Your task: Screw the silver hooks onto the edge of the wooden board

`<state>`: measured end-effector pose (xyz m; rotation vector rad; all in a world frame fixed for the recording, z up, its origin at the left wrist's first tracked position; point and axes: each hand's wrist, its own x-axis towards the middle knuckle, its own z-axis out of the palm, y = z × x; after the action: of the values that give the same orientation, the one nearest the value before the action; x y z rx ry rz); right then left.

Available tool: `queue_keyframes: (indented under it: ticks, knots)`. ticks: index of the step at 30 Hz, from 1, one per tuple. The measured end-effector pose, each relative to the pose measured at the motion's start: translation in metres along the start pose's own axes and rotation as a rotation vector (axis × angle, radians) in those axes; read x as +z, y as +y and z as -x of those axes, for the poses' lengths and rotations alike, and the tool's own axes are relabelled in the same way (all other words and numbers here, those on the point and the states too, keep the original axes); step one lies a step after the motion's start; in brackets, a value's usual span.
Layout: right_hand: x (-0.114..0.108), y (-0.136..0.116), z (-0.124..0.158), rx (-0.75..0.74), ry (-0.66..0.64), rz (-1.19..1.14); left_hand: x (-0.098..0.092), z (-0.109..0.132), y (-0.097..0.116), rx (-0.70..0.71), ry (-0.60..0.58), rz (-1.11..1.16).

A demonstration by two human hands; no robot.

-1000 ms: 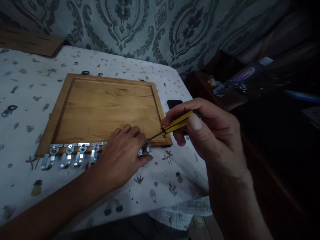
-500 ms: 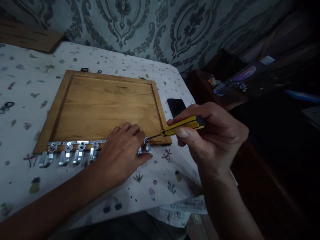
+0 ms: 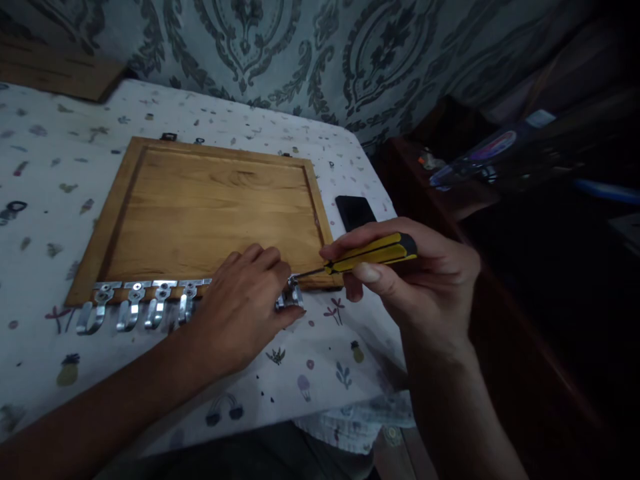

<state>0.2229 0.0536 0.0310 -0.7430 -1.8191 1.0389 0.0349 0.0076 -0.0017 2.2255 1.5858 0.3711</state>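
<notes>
A wooden board (image 3: 210,207) with a raised frame lies flat on the patterned tablecloth (image 3: 60,373). Along its near edge runs a row of several metal hooks (image 3: 135,307). My left hand (image 3: 240,310) lies over the right end of that row, fingers curled down on a hook (image 3: 290,297) that peeks out beside my thumb. My right hand (image 3: 415,280) grips a yellow and black screwdriver (image 3: 370,253). Its thin shaft points left and its tip meets the hook by my left fingertips.
A black phone (image 3: 355,212) lies on the cloth just right of the board. Another wooden piece (image 3: 55,70) sits at the far left. Small dark metal bits (image 3: 169,137) lie beyond the board's far edge. The table drops off to a dark cluttered area on the right.
My right hand has lowered and rolled with the screwdriver, so more of its handle shows. The left hand stays on the hook. The view has shifted slightly.
</notes>
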Motion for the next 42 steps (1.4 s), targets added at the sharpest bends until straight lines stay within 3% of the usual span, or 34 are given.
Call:
queue_keyframes:
  ticks: [6, 18, 27, 42]
  knots:
    - [0.011, 0.002, -0.002, -0.108, 0.125, 0.167, 0.003, 0.001, -0.002, 0.012, 0.043, 0.012]
    - [-0.001, 0.001, -0.001, -0.016, -0.050, -0.050, -0.003, -0.002, 0.002, -0.032, -0.029, -0.009]
    - [0.008, 0.008, -0.004, -0.111, 0.102, 0.051, 0.003, -0.001, 0.000, -0.001, 0.026, -0.005]
    - [0.014, 0.010, 0.002, -0.017, 0.113, 0.098, 0.000, -0.001, 0.000, -0.008, 0.014, -0.018]
